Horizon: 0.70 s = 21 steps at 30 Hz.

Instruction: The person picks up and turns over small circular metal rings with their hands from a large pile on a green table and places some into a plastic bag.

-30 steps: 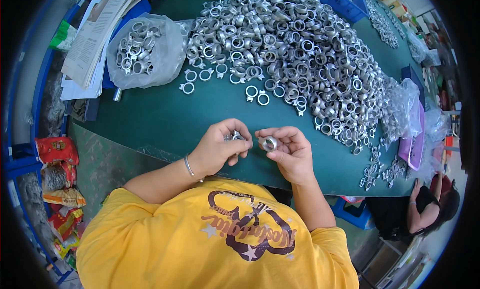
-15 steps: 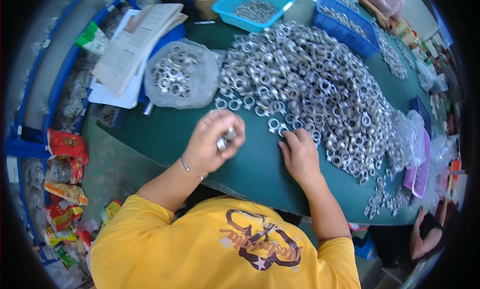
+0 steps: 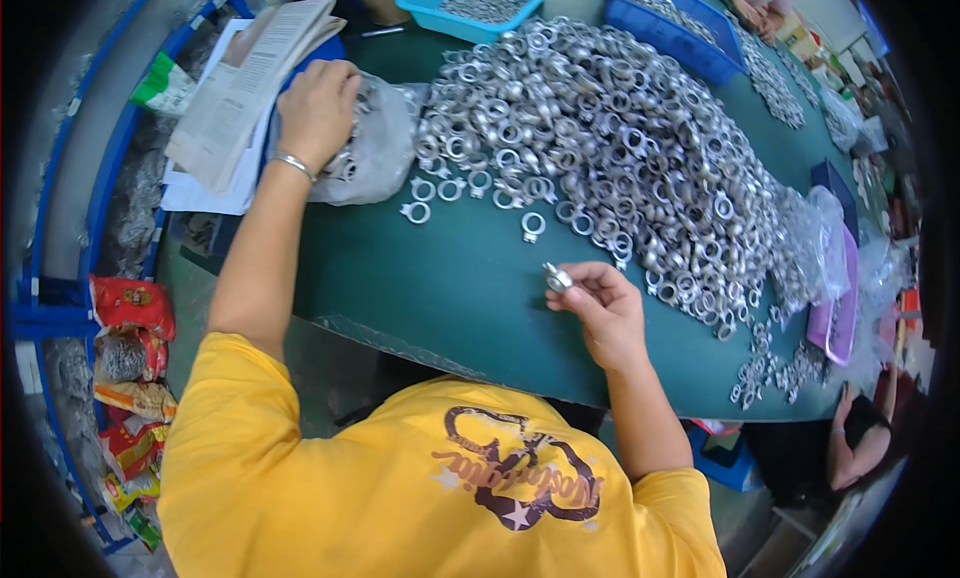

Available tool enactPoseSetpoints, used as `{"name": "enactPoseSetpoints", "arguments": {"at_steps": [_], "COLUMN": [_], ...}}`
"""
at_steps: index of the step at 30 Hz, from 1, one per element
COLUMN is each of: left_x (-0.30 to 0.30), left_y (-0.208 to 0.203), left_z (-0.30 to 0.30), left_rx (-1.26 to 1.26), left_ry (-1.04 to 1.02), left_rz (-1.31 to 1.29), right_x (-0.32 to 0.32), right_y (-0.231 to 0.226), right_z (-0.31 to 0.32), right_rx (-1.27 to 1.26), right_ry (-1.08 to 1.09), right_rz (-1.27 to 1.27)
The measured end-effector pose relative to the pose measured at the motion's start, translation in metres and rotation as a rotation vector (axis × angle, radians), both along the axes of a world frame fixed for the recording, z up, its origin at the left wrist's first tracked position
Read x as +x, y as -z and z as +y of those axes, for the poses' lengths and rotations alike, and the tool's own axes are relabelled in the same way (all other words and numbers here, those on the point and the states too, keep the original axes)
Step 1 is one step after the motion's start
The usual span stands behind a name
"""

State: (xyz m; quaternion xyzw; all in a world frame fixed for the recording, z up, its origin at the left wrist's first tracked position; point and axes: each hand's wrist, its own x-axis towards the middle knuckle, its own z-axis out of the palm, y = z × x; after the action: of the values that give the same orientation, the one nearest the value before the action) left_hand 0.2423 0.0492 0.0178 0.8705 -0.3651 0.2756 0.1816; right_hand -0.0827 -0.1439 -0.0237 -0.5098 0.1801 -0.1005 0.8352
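My right hand [image 3: 605, 308] pinches a small silver metal ring [image 3: 558, 278] with a side lug, just above the green tabletop [image 3: 420, 288]. Over the clear plastic bag [image 3: 385, 158] of similar rings at the left is my left hand [image 3: 318, 113]. Its fingers curl downward, hiding their tips and whatever may be in them. A large heap of metal rings [image 3: 600, 138] covers the middle and right of the table. Between the heap and my right hand lies a loose ring [image 3: 533, 226]; another ring [image 3: 416, 213] lies near the bag.
Papers [image 3: 245, 88] lie beyond my left hand. A light-blue tray [image 3: 470, 23] and a dark-blue bin [image 3: 680, 38], both with metal parts, stand at the back. To the right are a purple basket [image 3: 838, 318] and another person's arm [image 3: 850, 453]. Blue shelving [image 3: 50, 323] stands at left.
My left hand has moved from above the table's middle, with metal rings in it, to over the bag. My right hand has picked up a ring and drawn back from the heap.
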Motion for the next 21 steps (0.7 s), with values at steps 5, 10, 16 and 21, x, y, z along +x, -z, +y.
{"name": "enactPoseSetpoints", "arguments": {"at_steps": [5,10,16,21], "left_x": [-0.025,-0.121,-0.211,-0.231], "left_y": [-0.013,-0.017,0.019,0.025], "left_z": [0.002,-0.026,-0.045,-0.05], "left_rx": [-0.063,-0.484,-0.298,-0.36], "left_ry": [0.024,0.249,0.797,0.74], "left_rz": [-0.012,0.236,1.002,1.125], "right_x": [-0.011,-0.019,-0.015,-0.016], "right_y": [-0.002,-0.003,-0.005,-0.005], "right_z": [0.003,0.005,0.015,0.017], "right_rx": [0.053,0.055,0.125,0.266], "right_ry": [0.025,0.049,0.05,0.0], "right_rz": [-0.156,-0.055,0.106,0.235]}}
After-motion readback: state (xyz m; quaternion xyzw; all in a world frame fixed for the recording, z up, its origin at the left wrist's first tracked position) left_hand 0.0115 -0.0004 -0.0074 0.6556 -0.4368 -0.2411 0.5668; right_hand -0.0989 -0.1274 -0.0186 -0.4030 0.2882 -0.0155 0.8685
